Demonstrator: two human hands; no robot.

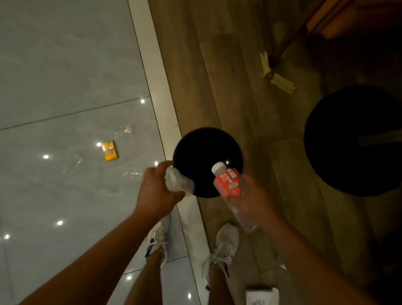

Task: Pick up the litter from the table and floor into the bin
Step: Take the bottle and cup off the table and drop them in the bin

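Note:
A round black bin [205, 148] stands on the floor just ahead of my feet. My left hand [157, 192] is closed around a crumpled white tissue [177, 181] at the bin's near left rim. My right hand [251, 199] grips a clear plastic bottle [228, 184] with a red label and white cap, its cap end tilted over the bin's near right rim. A small orange packet [110, 150] lies on the grey tiles to the left. Clear plastic wrap [129, 173] lies near it.
Pale paper scraps [279, 80] lie on the wooden floor by a furniture leg at the back. A round black table base [359, 142] sits to the right. White crumpled paper [262, 302] lies by my right shoe. A pale threshold strip [153, 68] divides tiles from wood.

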